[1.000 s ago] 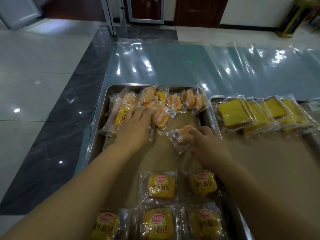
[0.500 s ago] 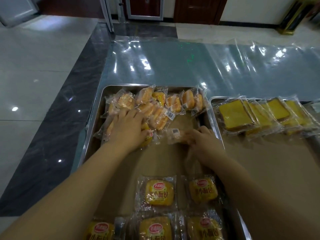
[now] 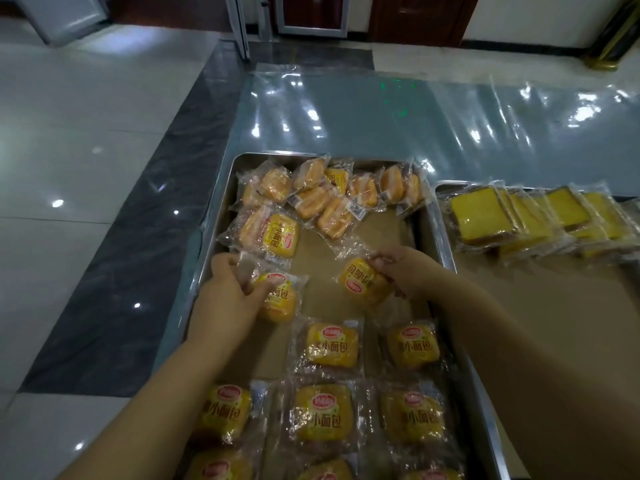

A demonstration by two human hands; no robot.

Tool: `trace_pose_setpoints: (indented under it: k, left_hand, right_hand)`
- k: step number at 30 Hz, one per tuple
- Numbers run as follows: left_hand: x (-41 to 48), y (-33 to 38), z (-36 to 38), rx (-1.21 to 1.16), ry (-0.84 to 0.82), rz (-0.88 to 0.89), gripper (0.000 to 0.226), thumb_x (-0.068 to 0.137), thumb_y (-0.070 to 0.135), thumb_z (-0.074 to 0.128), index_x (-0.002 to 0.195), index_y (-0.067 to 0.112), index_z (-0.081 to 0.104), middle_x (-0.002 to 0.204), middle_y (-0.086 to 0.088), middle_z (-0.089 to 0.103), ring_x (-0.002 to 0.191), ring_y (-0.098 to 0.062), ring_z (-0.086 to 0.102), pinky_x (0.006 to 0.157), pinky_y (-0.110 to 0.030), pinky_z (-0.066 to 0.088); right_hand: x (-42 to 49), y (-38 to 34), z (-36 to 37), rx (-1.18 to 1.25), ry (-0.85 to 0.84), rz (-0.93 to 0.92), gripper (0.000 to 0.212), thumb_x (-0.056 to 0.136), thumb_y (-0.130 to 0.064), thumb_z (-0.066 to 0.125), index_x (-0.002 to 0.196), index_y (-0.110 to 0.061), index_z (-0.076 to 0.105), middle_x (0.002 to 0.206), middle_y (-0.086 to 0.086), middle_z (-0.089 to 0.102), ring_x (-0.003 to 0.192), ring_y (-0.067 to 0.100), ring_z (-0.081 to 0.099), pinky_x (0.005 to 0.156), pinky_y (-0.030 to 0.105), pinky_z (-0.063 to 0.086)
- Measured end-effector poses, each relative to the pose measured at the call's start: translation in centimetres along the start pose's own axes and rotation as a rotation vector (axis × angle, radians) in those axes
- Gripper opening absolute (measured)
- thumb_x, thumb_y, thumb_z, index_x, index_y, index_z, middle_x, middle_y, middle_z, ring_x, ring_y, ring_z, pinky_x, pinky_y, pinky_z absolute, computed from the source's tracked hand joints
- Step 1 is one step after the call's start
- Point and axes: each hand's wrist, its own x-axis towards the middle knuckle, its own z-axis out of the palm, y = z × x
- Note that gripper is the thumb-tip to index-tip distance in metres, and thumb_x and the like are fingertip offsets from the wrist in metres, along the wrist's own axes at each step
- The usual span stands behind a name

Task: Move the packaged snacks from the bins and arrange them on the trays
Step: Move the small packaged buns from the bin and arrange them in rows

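Observation:
A steel tray [image 3: 438,233] lined with brown paper holds yellow packaged buns. My left hand [image 3: 228,296] grips one bun packet [image 3: 282,299] at the tray's left side, label up. My right hand [image 3: 403,271] pinches another bun packet [image 3: 362,280] by its wrapper near the tray's middle; it is tilted with its label turned away. Several buns [image 3: 332,344] lie in neat rows at the near end. A loose heap of packets [image 3: 322,199] fills the tray's far end.
A second tray [image 3: 441,187] at the right carries overlapping packets of yellow cake slices [image 3: 481,216]. Shiny plastic sheeting [image 3: 381,116] covers the table beyond the trays. The table's left edge drops to a dark and white tiled floor [image 3: 104,237].
Both hands have drawn back from the far heap toward me, each now holding a bun packet. The right hand's packet has been turned over so its yellow label shows.

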Motion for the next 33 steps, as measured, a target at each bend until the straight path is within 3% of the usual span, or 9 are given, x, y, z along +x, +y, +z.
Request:
trace_pose_setpoints:
  k: [3,5,8,12,16,19,22,27,33]
  left_hand:
    - [-1.3,-1.3,-0.4,0.164,-0.03,-0.016,0.071,0.075,0.05,0.069,0.129,0.021,0.032,0.113,-0.005,0.06,0.101,-0.027,0.059,0.083,-0.046,0.051]
    - [-2.2,-1.7,-0.5,0.3,0.019,0.05,0.063,0.079,0.044,0.067,0.128,0.017,0.038,0.126,-0.011,0.049,0.113,-0.031,0.049,0.09,-0.046,0.047]
    - [-3.2,-2.1,-0.4,0.458,0.108,0.251,0.045,0.082,0.035,0.065,0.121,0.014,0.053,0.128,-0.012,0.046,0.118,-0.031,0.035,0.095,-0.041,0.037]
    - [-3.5,-2.2,0.4,0.479,-0.061,0.408,0.035,0.09,0.033,0.056,0.124,0.022,0.058,0.128,-0.004,0.052,0.119,-0.026,0.04,0.095,-0.037,0.037]
    - [-3.5,-2.5,0.4,0.554,-0.067,0.355,0.038,0.093,0.044,0.045,0.127,0.03,0.053,0.123,0.001,0.053,0.11,-0.022,0.044,0.086,-0.034,0.042]
    - [-3.7,-2.6,0.4,0.597,-0.061,0.345,0.04,0.092,0.048,0.042,0.126,0.031,0.051,0.12,0.0,0.052,0.108,-0.022,0.044,0.084,-0.034,0.041]
    - [-4.1,-2.9,0.6,0.584,-0.032,0.354,0.039,0.091,0.045,0.046,0.122,0.023,0.057,0.117,-0.004,0.054,0.108,-0.024,0.044,0.087,-0.037,0.041]
    - [-4.9,-3.6,0.5,0.478,-0.041,0.375,0.037,0.09,0.037,0.054,0.12,0.016,0.061,0.12,-0.006,0.054,0.113,-0.024,0.043,0.095,-0.037,0.04]
    - [-5.7,-4.2,0.1,0.414,-0.082,0.322,0.046,0.087,0.045,0.058,0.126,0.021,0.056,0.127,0.0,0.049,0.12,-0.021,0.037,0.099,-0.032,0.034]
  right_hand:
    - [0.2,0.0,1.4,-0.169,0.089,0.011,0.041,0.096,-0.037,0.044,0.132,-0.019,0.049,0.124,0.009,0.058,0.107,0.026,0.056,0.087,0.036,0.048]
    - [0.3,0.0,2.1,-0.294,0.219,0.032,0.05,0.093,-0.039,0.048,0.138,-0.02,0.041,0.136,0.013,0.048,0.121,0.033,0.047,0.099,0.045,0.041]
    - [-0.1,-0.5,2.8,-0.421,0.271,-0.083,0.055,0.086,-0.046,0.056,0.136,-0.031,0.039,0.141,0.01,0.037,0.127,0.035,0.032,0.099,0.051,0.036]
    - [-0.2,-0.4,3.0,-0.449,0.086,-0.202,0.053,0.089,-0.043,0.056,0.138,-0.043,0.035,0.145,0.002,0.034,0.132,0.029,0.025,0.104,0.047,0.03]
    - [-0.6,-0.2,3.4,-0.637,0.162,-0.106,0.051,0.09,-0.049,0.049,0.137,-0.04,0.034,0.134,0.005,0.046,0.12,0.03,0.041,0.087,0.043,0.044]
    - [-0.8,-0.4,3.8,-0.537,0.232,0.075,0.057,0.084,-0.06,0.049,0.126,-0.023,0.042,0.118,0.007,0.055,0.1,0.029,0.056,0.071,0.038,0.044]
    - [-0.8,-0.6,4.2,-0.422,0.269,0.141,0.066,0.082,-0.065,0.049,0.125,-0.015,0.045,0.116,0.01,0.057,0.1,0.029,0.056,0.075,0.039,0.044]
    - [-1.3,-0.1,4.3,-0.522,0.305,-0.127,0.057,0.086,-0.052,0.051,0.134,-0.024,0.038,0.139,0.011,0.033,0.125,0.032,0.033,0.093,0.045,0.04]
    - [-1.8,0.2,4.9,-0.576,0.303,0.063,0.061,0.084,-0.057,0.053,0.132,-0.022,0.037,0.138,0.013,0.036,0.121,0.036,0.038,0.087,0.046,0.042]
